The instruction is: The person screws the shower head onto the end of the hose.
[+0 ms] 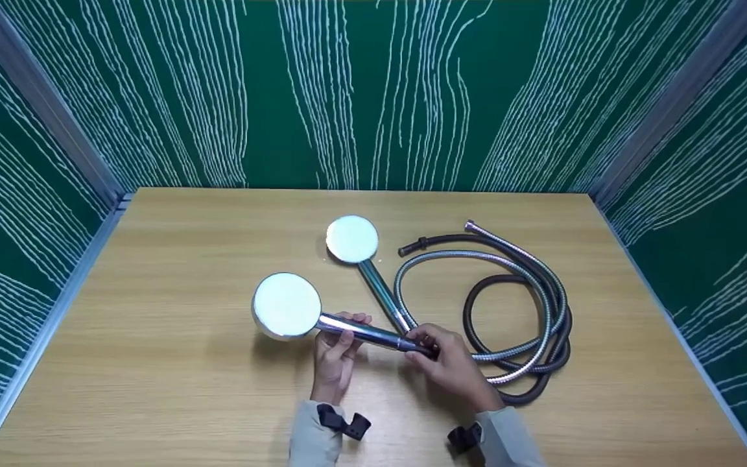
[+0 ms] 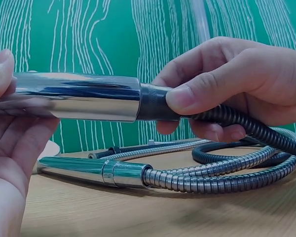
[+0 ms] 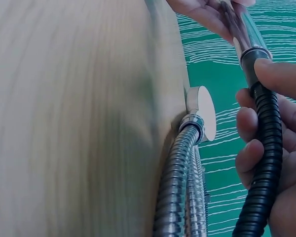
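Note:
My left hand (image 1: 336, 363) grips the chrome handle of a shower head (image 1: 287, 305), its round white face turned up at the left. With thumb and fingers my right hand (image 1: 448, 363) pinches the black end fitting (image 2: 158, 101) of a black ribbed hose (image 3: 269, 148). That fitting sits right at the handle's open end, in line with it, as the left wrist view shows. The held shower head is raised above the table. Behind it lies a second shower head (image 1: 352, 239), whose handle meets a silver metal hose (image 2: 202, 181).
Both hoses loop over each other on the right of the wooden table (image 1: 172, 292). The silver hose's free end (image 1: 471, 226) and the black hose's free end (image 1: 406, 250) point toward the back. Green walls (image 1: 360, 97) with white streaks enclose the table at the back and sides.

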`<state>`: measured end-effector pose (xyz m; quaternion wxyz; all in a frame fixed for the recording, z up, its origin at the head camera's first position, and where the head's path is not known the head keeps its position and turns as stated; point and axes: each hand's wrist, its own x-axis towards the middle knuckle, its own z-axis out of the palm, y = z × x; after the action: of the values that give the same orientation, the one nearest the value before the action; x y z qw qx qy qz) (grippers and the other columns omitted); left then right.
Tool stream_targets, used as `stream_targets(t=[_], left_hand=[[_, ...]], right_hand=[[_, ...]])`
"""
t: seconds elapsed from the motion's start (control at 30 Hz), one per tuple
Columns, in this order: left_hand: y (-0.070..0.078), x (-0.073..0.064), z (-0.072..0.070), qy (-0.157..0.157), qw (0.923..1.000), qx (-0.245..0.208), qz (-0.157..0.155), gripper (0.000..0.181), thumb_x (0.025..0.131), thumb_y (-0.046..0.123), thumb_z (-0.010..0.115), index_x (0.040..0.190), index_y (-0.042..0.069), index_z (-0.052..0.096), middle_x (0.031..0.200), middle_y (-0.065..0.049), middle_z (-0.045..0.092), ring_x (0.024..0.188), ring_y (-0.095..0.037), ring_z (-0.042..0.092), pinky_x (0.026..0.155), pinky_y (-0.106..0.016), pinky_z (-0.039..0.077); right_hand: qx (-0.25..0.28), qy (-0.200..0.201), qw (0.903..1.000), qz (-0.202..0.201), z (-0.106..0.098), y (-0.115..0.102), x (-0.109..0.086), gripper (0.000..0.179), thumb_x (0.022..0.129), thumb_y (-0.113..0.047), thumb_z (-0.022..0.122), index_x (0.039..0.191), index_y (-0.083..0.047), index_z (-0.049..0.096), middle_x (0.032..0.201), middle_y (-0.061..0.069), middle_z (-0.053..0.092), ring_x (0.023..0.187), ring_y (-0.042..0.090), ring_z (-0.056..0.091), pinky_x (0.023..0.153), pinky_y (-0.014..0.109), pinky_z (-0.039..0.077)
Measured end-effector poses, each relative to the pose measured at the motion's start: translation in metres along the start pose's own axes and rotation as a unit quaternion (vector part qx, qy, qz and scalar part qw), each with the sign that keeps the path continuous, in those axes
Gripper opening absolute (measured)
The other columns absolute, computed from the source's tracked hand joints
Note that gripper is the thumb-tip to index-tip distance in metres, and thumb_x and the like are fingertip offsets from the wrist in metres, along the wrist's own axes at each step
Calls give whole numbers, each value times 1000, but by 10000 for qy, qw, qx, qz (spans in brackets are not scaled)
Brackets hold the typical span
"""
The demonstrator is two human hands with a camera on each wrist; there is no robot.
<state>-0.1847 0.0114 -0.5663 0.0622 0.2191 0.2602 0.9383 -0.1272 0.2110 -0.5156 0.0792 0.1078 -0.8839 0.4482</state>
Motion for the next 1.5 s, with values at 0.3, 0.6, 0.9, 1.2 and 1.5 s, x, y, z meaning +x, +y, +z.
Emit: stream_targets(t=[0.3, 0.6, 0.9, 1.2, 1.5], left_hand=[[-1, 3, 4, 515, 9971, 417, -369, 22, 95, 1, 51, 117, 1, 54, 112, -8, 70, 109, -21, 65, 101, -32, 52], [-2, 4, 5, 1545, 9706, 1385, -1220, 43, 101, 9, 43, 133, -17, 31, 122, -23, 63, 108, -19, 66, 98, -29, 54], [-7, 7, 7, 1963, 9346, 2675, -1283, 40, 103, 12, 37, 128, -19, 38, 120, -32, 59, 108, -29, 65, 99, -33, 54], [-17, 16, 19, 2799, 7610, 5732, -1179, 32, 99, 21, 51, 113, -6, 59, 96, -19, 67, 92, -30, 64, 81, -37, 55], [-20, 16, 27, 2848, 6879, 6511, -1473, 47, 99, 25, 50, 138, -1, 46, 81, -11, 61, 77, -27, 58, 71, -42, 50]], right_hand=[[48, 54, 10000, -58, 2, 4, 0, 23, 77, -7, 76, 95, -12, 63, 89, 0, 66, 78, 10, 58, 68, 21, 54], [67, 44, 10000, 14, 15, 7, -5, 24, 74, -8, 80, 89, -11, 62, 88, 1, 67, 77, 9, 59, 67, 20, 55], [63, 355, 9989, 284, 31, 6, -8, 24, 71, -5, 81, 84, -7, 61, 73, 0, 63, 64, 1, 49, 54, 14, 44], [-72, 699, 9968, 378, 39, -1, -7, 24, 68, -3, 82, 83, -6, 63, 69, 1, 63, 61, 1, 51, 52, 15, 48], [-179, 683, 9953, 655, 45, -4, -9, 25, 68, -5, 82, 83, -6, 62, 69, 1, 62, 61, 2, 50, 51, 15, 47]])
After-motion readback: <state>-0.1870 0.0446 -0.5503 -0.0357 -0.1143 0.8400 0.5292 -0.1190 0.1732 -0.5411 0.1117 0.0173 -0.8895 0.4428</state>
